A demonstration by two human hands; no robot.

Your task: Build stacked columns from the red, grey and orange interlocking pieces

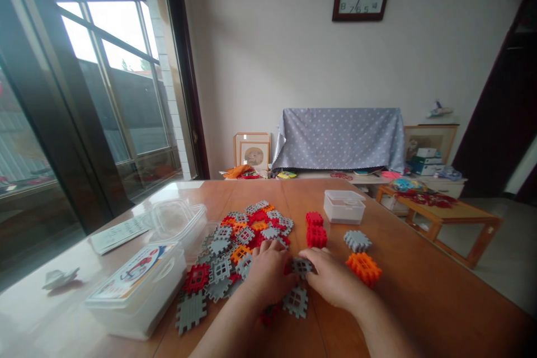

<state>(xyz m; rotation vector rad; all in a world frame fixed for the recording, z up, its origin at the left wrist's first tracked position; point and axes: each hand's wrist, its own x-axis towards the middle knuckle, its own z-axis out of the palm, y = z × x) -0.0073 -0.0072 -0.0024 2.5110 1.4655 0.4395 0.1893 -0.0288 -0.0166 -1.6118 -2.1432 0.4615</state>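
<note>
A pile of toothed plastic building tiles in grey, red and orange [220, 268] lies in front of me, many with window cut-outs. My left hand [268, 268] is over the pile's right side, fingers bent a little apart and touching the tiles; its fingertips are partly hidden. My right hand [333, 277] pinches the right edge of a grey window tile [301, 266] between thumb and fingers. Another grey tile [296, 302] lies just below it. Beyond my right hand stand stacks of red tiles [316, 236], grey tiles [357, 240] and orange tiles [364, 268].
A small clear box [344, 207] stands at the back right of the table [411, 302]. To the left are a lidded plastic box [138, 291], a clear lid [178, 218], a paper booklet [119, 234] and a crumpled wrapper [61, 278]. A low wooden table [440, 212] stands at right.
</note>
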